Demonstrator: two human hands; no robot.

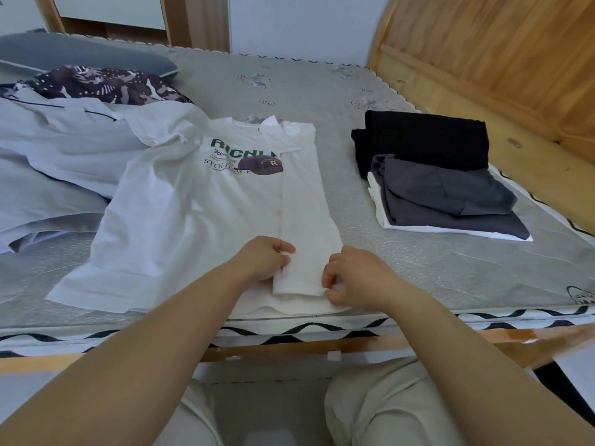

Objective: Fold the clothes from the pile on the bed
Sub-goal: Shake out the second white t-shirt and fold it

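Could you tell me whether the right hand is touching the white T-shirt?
Touching: the head view shows the right hand pinching the folded strip's hem on the white T-shirt.

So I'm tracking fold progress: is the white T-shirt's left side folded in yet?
No: only the right side of the white T-shirt is folded inward, while its left side lies spread flat.

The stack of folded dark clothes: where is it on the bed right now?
In the head view, the stack of folded dark clothes sits on the mattress right of the white T-shirt, apart from it, near the wooden headboard.
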